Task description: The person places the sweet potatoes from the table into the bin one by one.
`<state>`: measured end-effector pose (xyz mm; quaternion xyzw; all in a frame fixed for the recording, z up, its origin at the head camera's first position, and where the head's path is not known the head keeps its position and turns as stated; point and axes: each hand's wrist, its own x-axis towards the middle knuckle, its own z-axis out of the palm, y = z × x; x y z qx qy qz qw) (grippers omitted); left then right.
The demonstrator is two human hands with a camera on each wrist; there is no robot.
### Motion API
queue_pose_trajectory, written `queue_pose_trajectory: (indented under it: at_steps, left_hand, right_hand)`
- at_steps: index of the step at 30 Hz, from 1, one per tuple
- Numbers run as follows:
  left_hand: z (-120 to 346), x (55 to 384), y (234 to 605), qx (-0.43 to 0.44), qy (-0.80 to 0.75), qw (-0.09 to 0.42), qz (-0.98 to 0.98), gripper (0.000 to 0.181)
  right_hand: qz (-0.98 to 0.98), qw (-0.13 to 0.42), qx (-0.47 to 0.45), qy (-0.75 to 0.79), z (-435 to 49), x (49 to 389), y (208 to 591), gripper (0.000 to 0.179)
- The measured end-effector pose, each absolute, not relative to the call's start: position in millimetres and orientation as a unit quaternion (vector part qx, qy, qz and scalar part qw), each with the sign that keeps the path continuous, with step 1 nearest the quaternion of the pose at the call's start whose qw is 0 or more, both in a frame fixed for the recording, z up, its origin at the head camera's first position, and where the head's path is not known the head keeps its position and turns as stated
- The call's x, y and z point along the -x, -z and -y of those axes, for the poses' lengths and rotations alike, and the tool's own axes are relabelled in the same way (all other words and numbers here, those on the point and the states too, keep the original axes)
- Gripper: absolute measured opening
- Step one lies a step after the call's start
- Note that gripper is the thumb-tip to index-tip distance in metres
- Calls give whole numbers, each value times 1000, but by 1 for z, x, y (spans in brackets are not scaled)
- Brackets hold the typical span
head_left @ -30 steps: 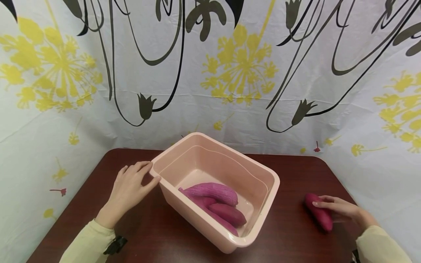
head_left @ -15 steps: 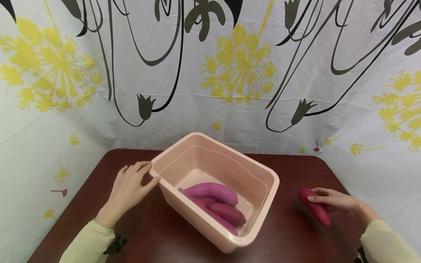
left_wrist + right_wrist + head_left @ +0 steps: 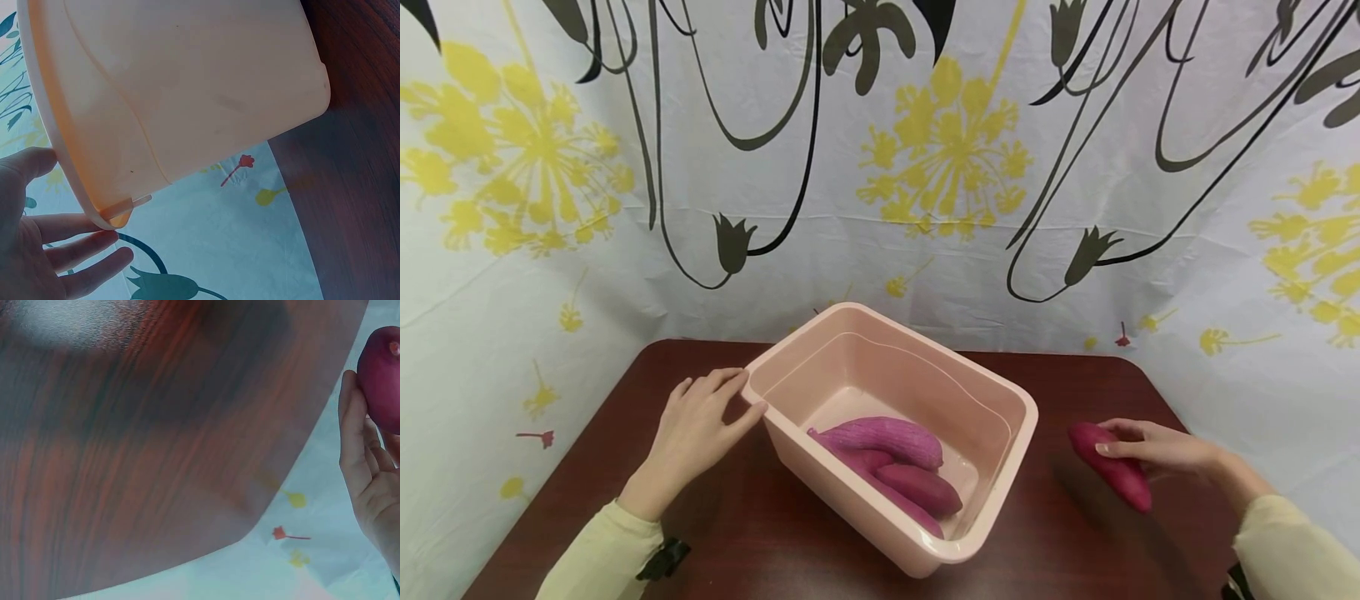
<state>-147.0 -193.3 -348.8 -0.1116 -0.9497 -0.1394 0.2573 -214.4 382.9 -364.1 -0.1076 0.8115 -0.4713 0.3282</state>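
Note:
A pale pink plastic basin (image 3: 887, 362) stands at the middle of the table. Inside lie a lighter, ridged curved purple vegetable (image 3: 880, 437), a smooth purple sweet potato (image 3: 921, 489) and a long purple one partly hidden by the near wall. My left hand (image 3: 696, 425) touches the rim at the left corner, thumb and forefinger spread and nearly straight. Right of the basin, my right hand (image 3: 1168, 448) grips a magenta sweet potato (image 3: 1116, 477) between thumb and fingers, its shadow falling on the table below. The right wrist view shows one rounded end of that sweet potato (image 3: 382, 387).
The dark red-brown wooden table (image 3: 1045, 542) has rounded far corners. A white cloth (image 3: 805, 250) printed with yellow and dark plants hangs behind it and along both sides. The basin's near wall and rim rise between the vegetables and the table's front.
My right hand has raised the sweet potato from the tabletop and shifted it left and slightly farther away. The left hand and the basin have stayed put.

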Motion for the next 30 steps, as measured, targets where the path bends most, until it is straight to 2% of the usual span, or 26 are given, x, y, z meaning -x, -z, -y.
queue_pose_trajectory:
  at_steps: [17,30]
  left_hand:
    - [193,147,349,112,138,258,950,53]
    - [193,147,348,115,136,264,948,53]
  right_hand:
    - [-824,323,175,432,-367,203,327,36]
    - [-856,301,196,371,-359,198,298,40]
